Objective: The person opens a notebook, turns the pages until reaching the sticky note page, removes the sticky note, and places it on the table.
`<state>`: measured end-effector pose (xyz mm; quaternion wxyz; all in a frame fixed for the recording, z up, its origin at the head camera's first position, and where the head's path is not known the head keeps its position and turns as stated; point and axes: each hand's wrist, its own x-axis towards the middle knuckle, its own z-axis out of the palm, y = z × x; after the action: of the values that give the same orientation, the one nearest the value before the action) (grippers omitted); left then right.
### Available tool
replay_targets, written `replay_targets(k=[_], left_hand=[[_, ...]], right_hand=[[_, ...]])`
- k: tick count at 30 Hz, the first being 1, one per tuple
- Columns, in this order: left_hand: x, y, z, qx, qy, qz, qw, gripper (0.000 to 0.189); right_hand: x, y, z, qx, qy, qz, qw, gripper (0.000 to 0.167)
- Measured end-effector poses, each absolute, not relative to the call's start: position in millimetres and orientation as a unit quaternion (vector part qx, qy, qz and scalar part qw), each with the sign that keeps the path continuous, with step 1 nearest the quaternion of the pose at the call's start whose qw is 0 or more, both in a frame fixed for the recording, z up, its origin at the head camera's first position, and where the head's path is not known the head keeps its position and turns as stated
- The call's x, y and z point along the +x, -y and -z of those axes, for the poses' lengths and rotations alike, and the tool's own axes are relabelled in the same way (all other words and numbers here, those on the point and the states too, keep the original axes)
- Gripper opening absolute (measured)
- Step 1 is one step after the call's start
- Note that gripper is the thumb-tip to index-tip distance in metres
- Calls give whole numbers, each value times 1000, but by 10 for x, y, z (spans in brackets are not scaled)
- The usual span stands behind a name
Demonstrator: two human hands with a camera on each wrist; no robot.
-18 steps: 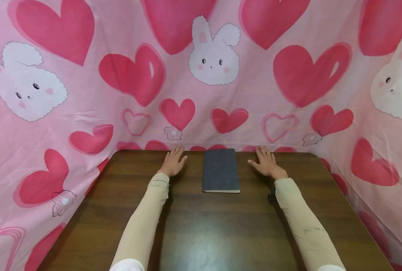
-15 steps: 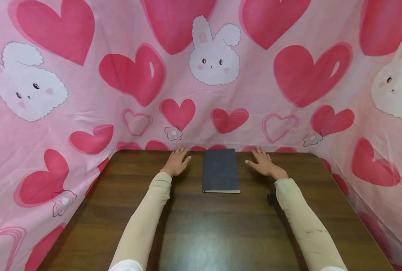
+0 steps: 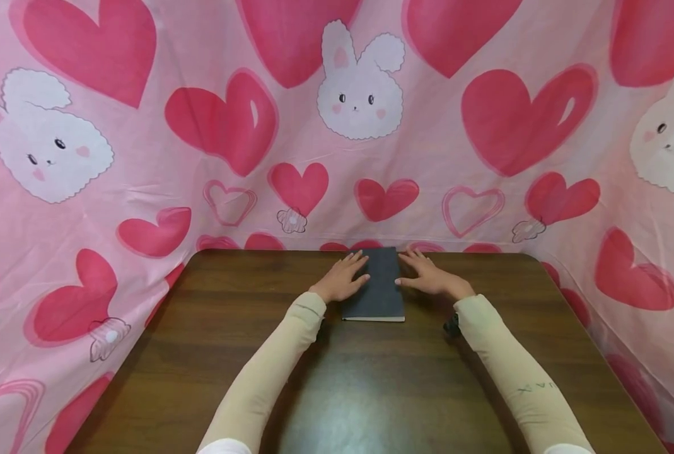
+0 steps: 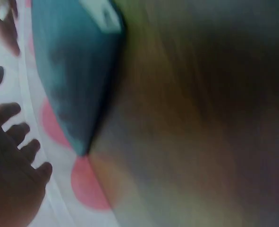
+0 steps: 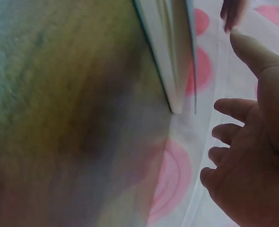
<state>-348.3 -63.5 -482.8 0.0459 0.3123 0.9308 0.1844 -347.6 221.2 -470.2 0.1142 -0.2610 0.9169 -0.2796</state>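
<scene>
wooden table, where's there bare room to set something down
The wooden table is bare between the left sleeve and right sleeve, this side of the dark notebook; also outside each sleeve, out to the table's side edges. Crowded: around the notebook, with the left hand and right hand at its sides.

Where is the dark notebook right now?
In the head view, the dark notebook lies just right of centre at the table's far edge, between the left hand and right hand.

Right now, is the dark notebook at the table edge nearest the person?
No, the dark notebook lies at the far edge of the table, next to the pink cloth.
</scene>
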Motion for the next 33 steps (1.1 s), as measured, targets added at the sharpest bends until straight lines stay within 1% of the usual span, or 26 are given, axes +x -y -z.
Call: replay_targets(k=[7, 16, 21, 28, 33], left_hand=[[-3406, 378, 4976, 299, -935, -170, 89, 65], [-3361, 349, 5053, 278, -941, -146, 125, 66], [-3362, 351, 5038, 272, -942, -147, 131, 67], [-3392, 337, 5036, 271, -945, -134, 127, 66], [-3402, 327, 5044, 270, -945, -131, 130, 66]], right_hand=[[-3476, -2200, 4779, -256, -919, 265, 143, 96], [-3487, -2210, 4884, -265, -911, 257, 185, 109], [-3474, -2226, 4896, -260, -911, 255, 194, 111], [-3489, -2231, 4888, -264, -915, 237, 194, 120], [-3480, -2236, 4890, -252, -916, 236, 204, 121]])
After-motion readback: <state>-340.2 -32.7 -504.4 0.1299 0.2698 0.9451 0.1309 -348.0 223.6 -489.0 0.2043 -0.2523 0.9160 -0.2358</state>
